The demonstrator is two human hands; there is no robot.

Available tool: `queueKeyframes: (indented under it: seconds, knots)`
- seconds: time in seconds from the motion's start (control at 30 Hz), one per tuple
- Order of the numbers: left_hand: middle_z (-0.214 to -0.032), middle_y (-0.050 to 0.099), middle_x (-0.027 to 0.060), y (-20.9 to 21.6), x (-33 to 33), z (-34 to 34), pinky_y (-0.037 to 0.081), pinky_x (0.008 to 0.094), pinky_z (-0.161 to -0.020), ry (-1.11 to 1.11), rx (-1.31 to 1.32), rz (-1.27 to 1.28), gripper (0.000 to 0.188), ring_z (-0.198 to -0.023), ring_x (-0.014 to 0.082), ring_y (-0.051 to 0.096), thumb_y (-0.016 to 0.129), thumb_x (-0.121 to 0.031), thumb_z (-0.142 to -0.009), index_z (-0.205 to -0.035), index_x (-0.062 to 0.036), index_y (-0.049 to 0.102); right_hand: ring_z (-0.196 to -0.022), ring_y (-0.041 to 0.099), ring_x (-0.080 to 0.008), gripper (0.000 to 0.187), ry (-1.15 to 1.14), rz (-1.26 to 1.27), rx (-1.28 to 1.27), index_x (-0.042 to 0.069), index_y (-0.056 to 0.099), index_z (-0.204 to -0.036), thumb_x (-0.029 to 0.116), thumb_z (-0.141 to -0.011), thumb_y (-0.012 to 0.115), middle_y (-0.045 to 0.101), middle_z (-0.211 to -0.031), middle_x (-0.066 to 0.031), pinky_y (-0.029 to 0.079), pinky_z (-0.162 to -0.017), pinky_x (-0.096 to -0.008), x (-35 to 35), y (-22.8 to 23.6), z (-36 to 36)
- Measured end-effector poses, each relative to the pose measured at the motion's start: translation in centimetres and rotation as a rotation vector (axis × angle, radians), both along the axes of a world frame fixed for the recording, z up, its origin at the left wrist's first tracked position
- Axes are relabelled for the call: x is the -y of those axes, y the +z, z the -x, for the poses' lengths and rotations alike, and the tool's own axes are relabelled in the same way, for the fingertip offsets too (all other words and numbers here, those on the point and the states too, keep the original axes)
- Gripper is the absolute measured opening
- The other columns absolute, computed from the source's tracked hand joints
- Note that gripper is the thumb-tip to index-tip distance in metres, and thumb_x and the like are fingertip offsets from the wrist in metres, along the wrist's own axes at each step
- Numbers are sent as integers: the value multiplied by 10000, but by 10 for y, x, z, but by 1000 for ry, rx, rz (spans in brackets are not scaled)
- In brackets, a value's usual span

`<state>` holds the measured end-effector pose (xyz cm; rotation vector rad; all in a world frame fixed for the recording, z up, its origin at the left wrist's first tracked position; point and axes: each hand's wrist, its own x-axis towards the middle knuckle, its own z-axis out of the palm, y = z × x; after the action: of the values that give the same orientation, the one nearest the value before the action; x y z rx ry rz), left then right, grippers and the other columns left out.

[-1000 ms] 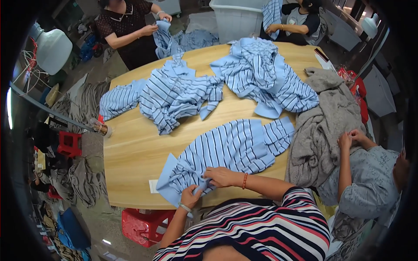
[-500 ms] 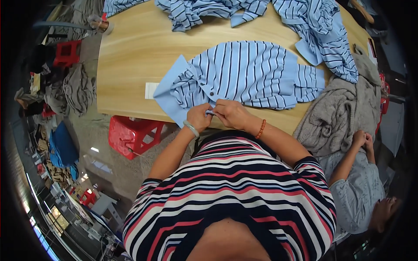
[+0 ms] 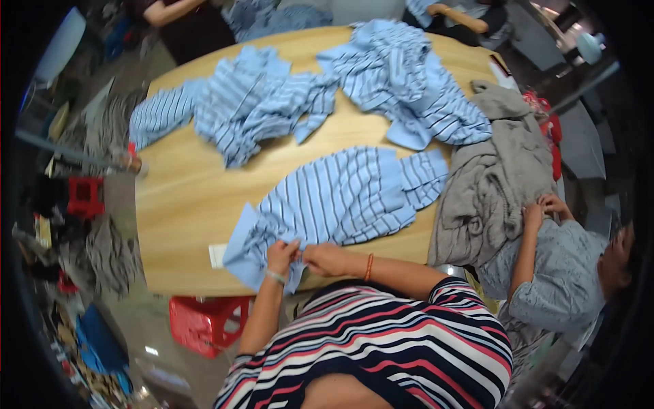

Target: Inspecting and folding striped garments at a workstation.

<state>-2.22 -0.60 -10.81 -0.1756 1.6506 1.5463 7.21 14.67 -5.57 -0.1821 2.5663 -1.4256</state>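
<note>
A light blue knit cardigan (image 3: 334,194) with dark and white stripes lies bunched on the table in front of me. Its wide plain blue edge spreads out at the left. Fingers closed, my left hand (image 3: 281,260) pinches the garment's near edge. My right hand (image 3: 325,260) is closed right beside it, gripping the same edge. The small bit of fabric between my fingertips is mostly hidden. A white slip (image 3: 217,255) shows on the table just left of the plain blue edge.
More striped blue garments lie in heaps at the far left (image 3: 245,102) and far right (image 3: 402,75) of the wooden table (image 3: 170,225). Grey fluffy fabric (image 3: 501,170) covers its right end, beside a seated co-worker (image 3: 555,279). A red stool (image 3: 204,324) stands below the near edge.
The view has tilted up, so the far side of the table and people there now show. Both hands still hold the cardigan's near edge, close together.
</note>
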Motion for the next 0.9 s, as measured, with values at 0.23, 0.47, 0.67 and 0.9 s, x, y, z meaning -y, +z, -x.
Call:
queueKeyframes:
  seconds: [0.23, 0.47, 0.67, 0.9]
  knots:
    - [-550, 472, -58, 31, 11, -18, 263, 225, -447, -27, -204, -51, 293, -512, 31, 373, 677, -113, -783, -544, -54, 518, -732, 587, -373, 120, -180, -78, -145, 11, 547, -803, 122, -759, 552, 575, -780, -196, 468, -632, -438, 1, 11, 6]
    - [-575, 496, -55, 29, 13, -20, 287, 213, -457, 75, -78, -135, 229, -501, 38, 402, 674, -88, -785, -599, -72, 542, -726, 590, -358, 78, -231, -80, -249, 3, 531, -799, 73, -772, 511, 567, -793, -187, 477, -620, -414, 10, 20, 6]
    - [-550, 431, -74, 27, 5, -17, 226, 250, -441, -58, -107, -74, 290, -488, 41, 331, 658, -109, -787, -551, -84, 491, -719, 589, -377, 120, -230, -139, -176, -17, 550, -793, 86, -747, 509, 570, -766, -206, 482, -618, -425, 0, 5, -2]
    - [-593, 442, -36, 46, -1, -12, 294, 237, -472, -566, -564, -64, 234, -542, 54, 340, 655, -89, -776, -650, -27, 468, -706, 592, -385, 146, -137, -163, -233, -39, 557, -677, 103, -650, 574, 577, -714, -233, 482, -595, -426, -18, 1, -4]
